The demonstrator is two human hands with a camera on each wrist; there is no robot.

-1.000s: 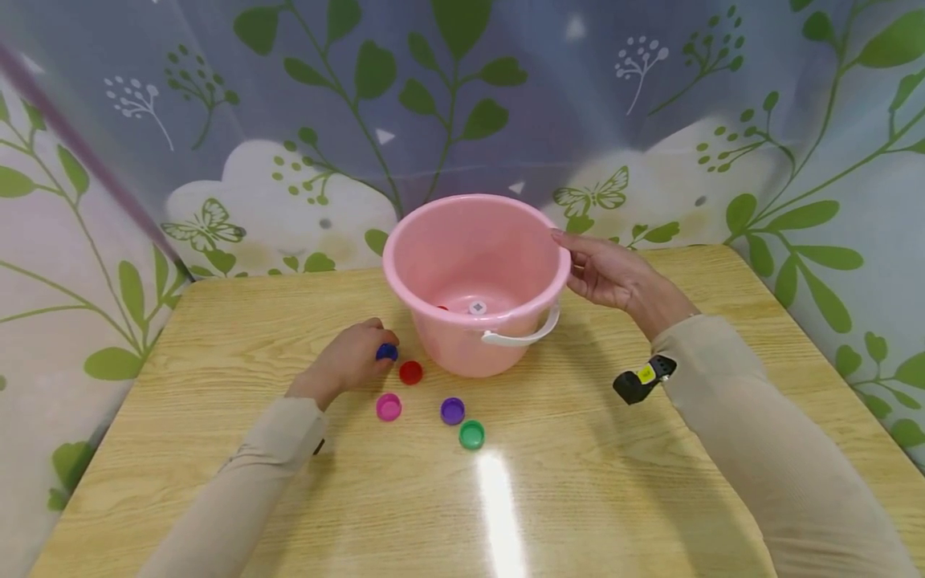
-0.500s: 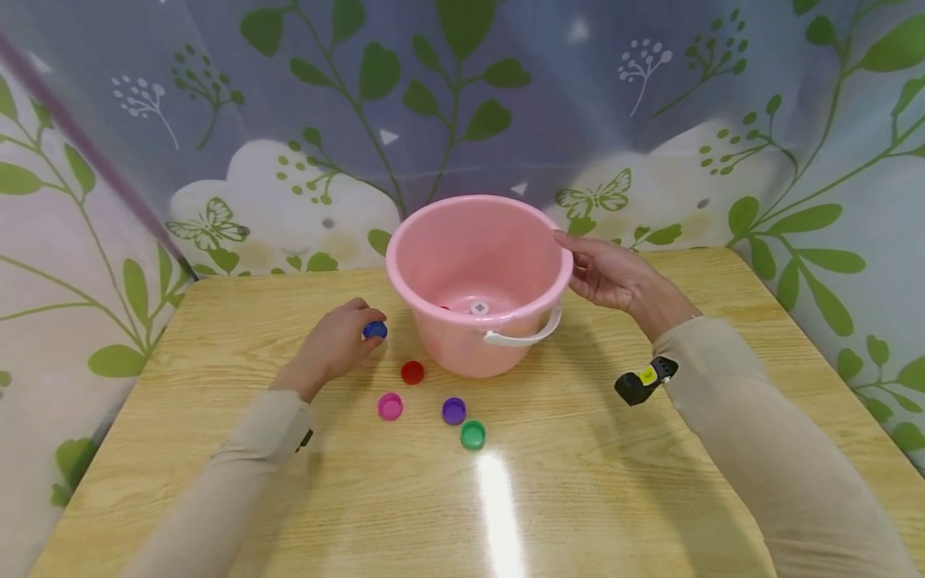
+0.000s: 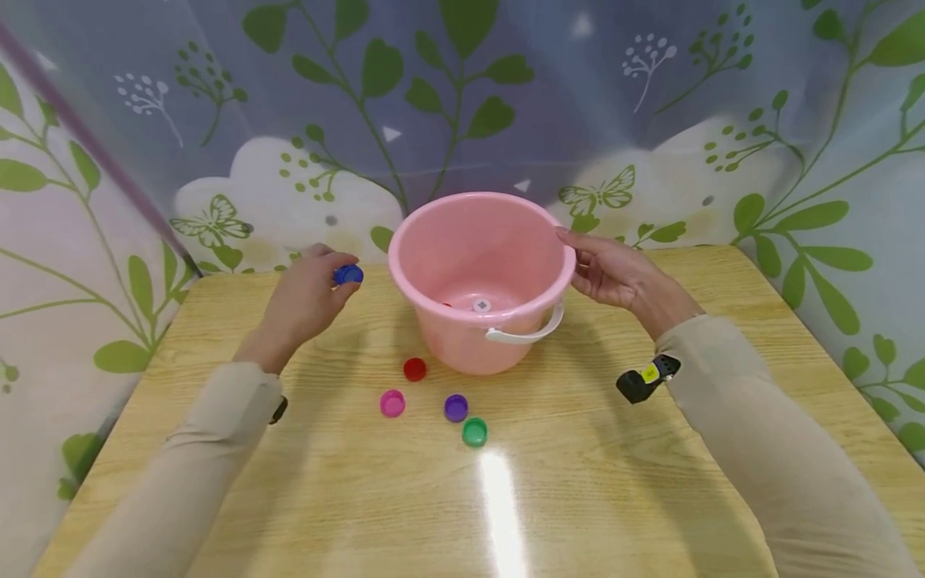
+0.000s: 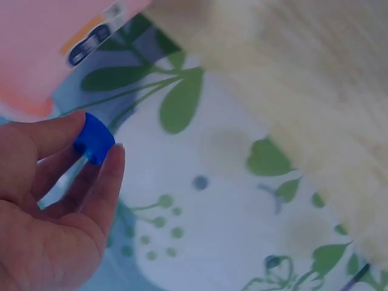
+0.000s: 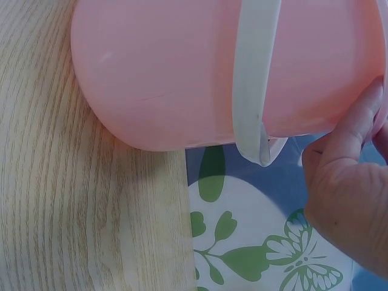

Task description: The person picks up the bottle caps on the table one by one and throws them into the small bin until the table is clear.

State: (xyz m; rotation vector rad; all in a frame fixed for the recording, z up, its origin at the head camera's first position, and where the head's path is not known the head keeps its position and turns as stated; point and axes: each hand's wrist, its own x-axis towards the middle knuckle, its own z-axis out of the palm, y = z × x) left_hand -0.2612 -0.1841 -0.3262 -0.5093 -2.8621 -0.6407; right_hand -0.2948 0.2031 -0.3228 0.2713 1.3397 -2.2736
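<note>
Filling most of the view is a pale wood desk hemmed in by leaf-printed curtains, and at its far middle stands a pink bucket with a white handle hanging down its near side. The right hand steadies the bucket, fingers curled against the right rim. The left hand is raised just left of the bucket, pinching a blue cap between thumb and fingertips, level with the rim but not yet over the opening. Something small already lies on the bucket's floor. On the desk near the bucket lie a red cap, a pink cap, a purple cap and a green cap. To my eye this is the carry step: the blue cap needs moving right, over the rim, before the fingers let go.
</note>
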